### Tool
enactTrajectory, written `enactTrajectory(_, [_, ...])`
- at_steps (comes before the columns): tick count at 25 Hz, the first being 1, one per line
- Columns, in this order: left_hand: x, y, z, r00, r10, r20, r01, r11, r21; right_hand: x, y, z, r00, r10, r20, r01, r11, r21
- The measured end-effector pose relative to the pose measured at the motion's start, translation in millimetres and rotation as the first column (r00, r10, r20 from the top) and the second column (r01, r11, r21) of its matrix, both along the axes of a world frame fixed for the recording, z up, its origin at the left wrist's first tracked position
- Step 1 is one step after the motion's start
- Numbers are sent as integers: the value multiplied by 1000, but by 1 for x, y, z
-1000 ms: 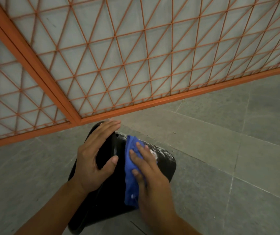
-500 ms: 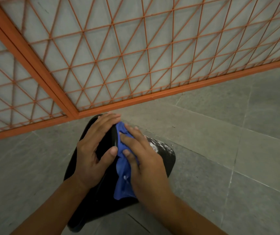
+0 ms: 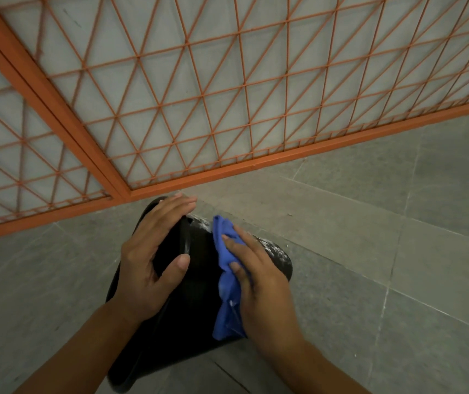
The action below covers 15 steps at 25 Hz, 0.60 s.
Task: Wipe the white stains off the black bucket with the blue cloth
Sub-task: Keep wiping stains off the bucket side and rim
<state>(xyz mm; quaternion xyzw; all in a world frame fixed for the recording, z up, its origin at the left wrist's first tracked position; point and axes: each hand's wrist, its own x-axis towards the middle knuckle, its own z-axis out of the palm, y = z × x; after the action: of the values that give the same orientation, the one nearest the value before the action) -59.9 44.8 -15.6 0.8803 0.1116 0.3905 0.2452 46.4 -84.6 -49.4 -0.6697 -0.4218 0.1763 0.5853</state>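
Note:
The black bucket (image 3: 196, 282) lies on its side on the grey floor. White stains (image 3: 273, 248) speckle its far right edge, and a few more show beside the top of the blue cloth (image 3: 225, 305). My left hand (image 3: 153, 257) rests on the bucket's left part, fingers straight over its far edge and thumb spread toward the middle. My right hand (image 3: 258, 282) presses the bunched cloth against the bucket, with the thumb pinching a fold. One end of the cloth sticks out past my fingertips; the other hangs below my palm.
An orange metal lattice fence (image 3: 227, 95) with a thick bottom rail (image 3: 284, 156) stands just beyond the bucket. Grey floor tiles (image 3: 398, 251) stretch to the right and left.
My right hand slid the cloth left against my left hand, then back right, uncovering black surface between the two hands. My left hand stayed in place on the bucket.

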Motion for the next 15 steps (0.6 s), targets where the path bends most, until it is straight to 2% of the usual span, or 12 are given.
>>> enactTrajectory(2, [-2, -3, 2, 999, -25, -22, 26, 999, 27, -11, -12, -4, 999, -6, -31, 6, 1000, -3])
enactTrajectory(6, [-4, -5, 1, 1000, 3, -23, -2, 998, 68, -9, -8, -6, 999, 24, 23, -24, 1000, 19])
enactTrajectory(10, [2, -4, 1, 1000, 18, -11, -18, 1000, 21, 10, -10, -11, 991, -103, -85, 98, 993, -64])
enactTrajectory(13, [3, -3, 1, 1000, -10, 7, 10, 1000, -5, -10, -18, -2, 996, -23, -88, 22, 1000, -18])
enactTrajectory(15, [2, 0, 0, 1000, 1, 10, -1, 1000, -7, -13, -12, 2, 999, 47, -28, -46, 999, 24])
